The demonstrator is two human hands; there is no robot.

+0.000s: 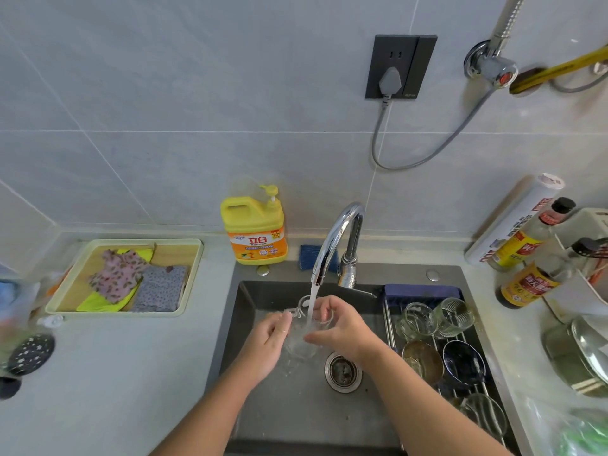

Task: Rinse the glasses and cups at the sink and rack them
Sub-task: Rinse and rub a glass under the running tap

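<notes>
While water runs from the shiny tap (339, 232), we hold a clear glass cup (301, 348) under it, over the dark sink (289, 416). The cup stands nearly up and down, tipped a little. Its open mouth points up at the tap and its bottom points at the sink floor. The water stream (312, 297) falls into it. Our right hand (342, 327) curls its fingers over the rim and puts its thumb on the side, pinching the cup. Our left hand (268, 339) lies on the cup's left side, fingers close together and nearly straight, pressing on the glass. The round drain (342, 371) is just beside the cup.

On the right side of the sink sits a metal rack (390, 327). It holds a left ribbed glass (416, 320) beside a right ribbed glass (454, 315). Nearer us are a brown bowl (422, 360), a dark blue bowl (462, 363) and one more glass (487, 414).

Behind the sink stand a yellow dish soap bottle (255, 232) and a blue sponge (309, 256). On the grey counter (131, 373) to the left, a pale tray (115, 313) holds folded cloths (115, 278). Two sauce bottles (529, 284) stand on the right. The wall is grey tile with a black socket (399, 65).
</notes>
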